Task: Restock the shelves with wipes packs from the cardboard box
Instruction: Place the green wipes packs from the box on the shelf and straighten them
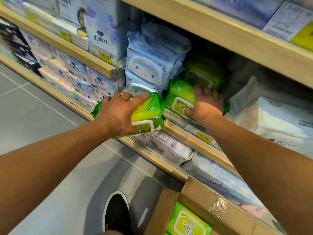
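1. Head view: the left hand (118,112) grips a green wipes pack (145,114) from above, just off the shelf edge (179,131), likely waiting for room.
2. The right hand (207,103) lies flat, fingers spread, on a shelved green pack (182,97), seemingly pushing it back.
3. The cardboard box (203,199) below has more packs.

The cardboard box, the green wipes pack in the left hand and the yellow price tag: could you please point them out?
cardboard box (218,203), head view, taped flap.
green wipes pack (149,114), head view, top face.
yellow price tag (203,137), head view, centre.
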Action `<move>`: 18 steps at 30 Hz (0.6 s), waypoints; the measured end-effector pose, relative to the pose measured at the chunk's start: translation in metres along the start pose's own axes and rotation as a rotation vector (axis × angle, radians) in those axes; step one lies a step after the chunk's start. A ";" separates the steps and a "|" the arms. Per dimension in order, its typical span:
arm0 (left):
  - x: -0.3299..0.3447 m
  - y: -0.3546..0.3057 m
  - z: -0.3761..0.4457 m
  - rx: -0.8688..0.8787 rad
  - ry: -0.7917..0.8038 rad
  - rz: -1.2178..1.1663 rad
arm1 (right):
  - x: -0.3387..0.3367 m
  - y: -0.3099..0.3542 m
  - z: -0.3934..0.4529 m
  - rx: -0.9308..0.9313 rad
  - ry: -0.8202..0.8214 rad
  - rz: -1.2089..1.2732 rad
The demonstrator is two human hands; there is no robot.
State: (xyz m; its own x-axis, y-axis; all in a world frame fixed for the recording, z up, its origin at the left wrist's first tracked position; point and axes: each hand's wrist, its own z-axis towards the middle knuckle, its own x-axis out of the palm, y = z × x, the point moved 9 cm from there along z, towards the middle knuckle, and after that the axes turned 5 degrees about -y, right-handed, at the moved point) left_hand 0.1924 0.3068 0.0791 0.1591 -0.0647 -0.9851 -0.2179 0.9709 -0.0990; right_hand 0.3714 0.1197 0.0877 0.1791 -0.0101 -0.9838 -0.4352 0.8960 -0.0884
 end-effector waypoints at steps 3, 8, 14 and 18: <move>-0.014 -0.005 -0.005 0.018 -0.030 0.014 | -0.020 0.006 -0.022 -0.066 -0.063 0.013; -0.056 -0.033 -0.008 0.091 -0.121 0.043 | -0.067 0.011 -0.099 -0.278 -0.286 -0.060; -0.090 -0.097 0.014 0.206 -0.209 0.080 | -0.112 -0.040 -0.154 -0.239 -0.510 -0.016; -0.099 -0.145 0.038 0.281 -0.259 0.124 | -0.115 -0.087 -0.159 -0.056 -0.436 -0.046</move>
State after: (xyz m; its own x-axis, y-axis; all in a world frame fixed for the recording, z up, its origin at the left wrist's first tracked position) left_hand 0.2451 0.1811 0.1966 0.3933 0.0823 -0.9157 0.0153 0.9953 0.0960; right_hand 0.2487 -0.0279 0.1839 0.5495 0.1493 -0.8220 -0.4628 0.8735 -0.1507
